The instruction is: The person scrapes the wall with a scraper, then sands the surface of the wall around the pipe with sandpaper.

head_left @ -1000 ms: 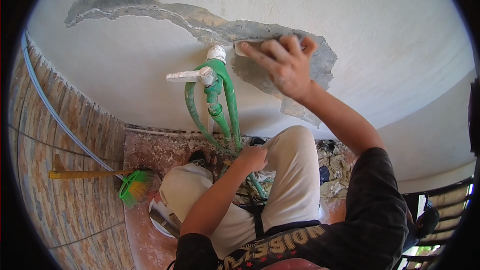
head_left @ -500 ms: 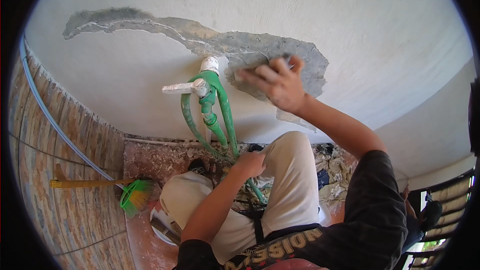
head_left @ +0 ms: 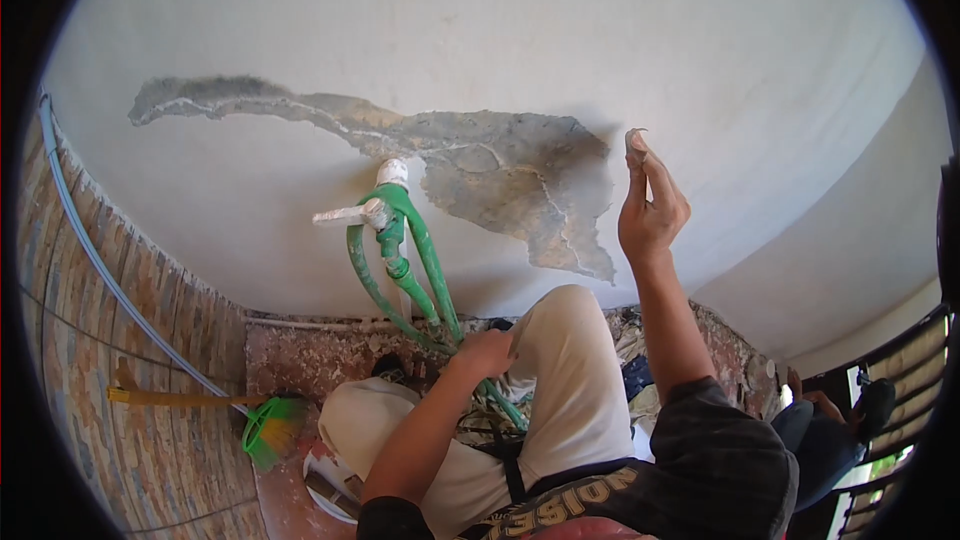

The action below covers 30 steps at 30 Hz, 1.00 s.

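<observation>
My right hand [head_left: 652, 210] is raised beside the right end of a bare grey patch [head_left: 510, 170] in the white wall. Its fingers are pressed together around a thin grey-brown piece, apparently sandpaper [head_left: 634, 148], at the fingertips. My left hand [head_left: 487, 352] is curled against the inner side of my bent knee [head_left: 570, 350]. A green hose [head_left: 440, 265] runs down from the tap and passes at that hand; whether the fingers grip it is hidden. The tap's white-stained lever [head_left: 345, 215] points left.
A green-headed broom [head_left: 275, 430] leans at the stone-tiled wall [head_left: 130, 380] on the left, near a pale blue hose [head_left: 100, 240]. Paint flakes litter the reddish floor [head_left: 300, 350]. A white bucket [head_left: 325, 500] stands beside my leg. Another person [head_left: 830, 440] is at the far right.
My right hand has moved right, off the grey patch, and now points upward. My left hand stays by the knee. The view has tilted slightly, so the wall sits lower.
</observation>
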{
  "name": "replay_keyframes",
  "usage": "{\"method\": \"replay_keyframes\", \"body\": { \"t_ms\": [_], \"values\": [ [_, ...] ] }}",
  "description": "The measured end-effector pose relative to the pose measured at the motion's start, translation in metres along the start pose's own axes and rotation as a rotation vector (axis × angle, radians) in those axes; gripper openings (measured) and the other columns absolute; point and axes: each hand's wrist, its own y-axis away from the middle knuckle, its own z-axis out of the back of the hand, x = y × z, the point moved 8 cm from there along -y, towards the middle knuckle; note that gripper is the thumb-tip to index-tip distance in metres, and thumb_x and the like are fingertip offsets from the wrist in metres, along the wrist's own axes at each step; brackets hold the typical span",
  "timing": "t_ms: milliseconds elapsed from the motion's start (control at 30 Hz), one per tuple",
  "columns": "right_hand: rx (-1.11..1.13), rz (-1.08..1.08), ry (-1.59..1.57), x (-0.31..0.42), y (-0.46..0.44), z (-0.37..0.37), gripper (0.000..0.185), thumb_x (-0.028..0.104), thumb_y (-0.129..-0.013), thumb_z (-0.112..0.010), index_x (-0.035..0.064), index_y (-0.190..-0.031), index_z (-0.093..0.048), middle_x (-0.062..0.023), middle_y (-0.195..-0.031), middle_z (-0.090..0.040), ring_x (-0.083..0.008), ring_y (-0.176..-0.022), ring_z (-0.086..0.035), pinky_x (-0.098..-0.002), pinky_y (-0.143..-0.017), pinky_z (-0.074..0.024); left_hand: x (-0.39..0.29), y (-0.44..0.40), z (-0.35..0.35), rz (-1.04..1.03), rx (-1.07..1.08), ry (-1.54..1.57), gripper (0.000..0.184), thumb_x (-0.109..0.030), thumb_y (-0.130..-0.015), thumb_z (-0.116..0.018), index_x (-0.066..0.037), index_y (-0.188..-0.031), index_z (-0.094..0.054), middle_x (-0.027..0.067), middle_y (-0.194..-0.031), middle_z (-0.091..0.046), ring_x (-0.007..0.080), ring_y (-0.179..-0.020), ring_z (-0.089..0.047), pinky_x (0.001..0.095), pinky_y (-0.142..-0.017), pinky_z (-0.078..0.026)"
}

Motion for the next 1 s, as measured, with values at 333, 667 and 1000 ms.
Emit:
{"method": "replay_keyframes", "body": {
  "t_ms": [333, 667, 1000],
  "values": [
    [-0.228, -0.587, -0.534, -0.042, -0.012, 0.009, 0.012, -0.002, -0.091, -0.061, -0.0052, -0.102, -0.065, -0.0108, -0.093, -0.068, -0.0093, -0.085, -0.061, -0.0226, -0.077, -0.0483, 0.002, 0.003, -0.005, -0.046, -0.087, -0.015, 0.044, -0.039, -0.090, -0.056, -0.005, -0.118, -0.056, 0.0219, -0.113, -0.061, 0.0391, -0.107, -0.059, 0.0502, -0.090, -0.047],
    [-0.041, 0.135, -0.101, 0.039, -0.052, -0.038, 0.031, -0.005, -0.082, -0.063, 0.0085, -0.107, -0.072, -0.0096, -0.111, -0.070, -0.0278, -0.115, -0.060, -0.0371, -0.093, -0.0519, 0.006, -0.002, -0.004, -0.084, -0.136, 0.005, 0.044, -0.037, -0.089, -0.054, -0.004, -0.118, -0.055, 0.0214, -0.114, -0.061, 0.0389, -0.108, -0.059, 0.0505, -0.092, -0.047],
    [-0.104, 0.083, 0.061, 0.021, -0.028, -0.035, 0.039, -0.007, -0.074, -0.066, 0.0136, -0.107, -0.073, -0.0043, -0.095, -0.063, -0.0254, -0.087, -0.054, -0.0345, -0.077, -0.0483, 0.003, -0.003, -0.001, -0.090, -0.127, 0.022, 0.044, -0.036, -0.090, -0.055, -0.003, -0.119, -0.054, 0.0217, -0.114, -0.060, 0.0386, -0.111, -0.058, 0.0507, -0.093, -0.046]
  ]
}}
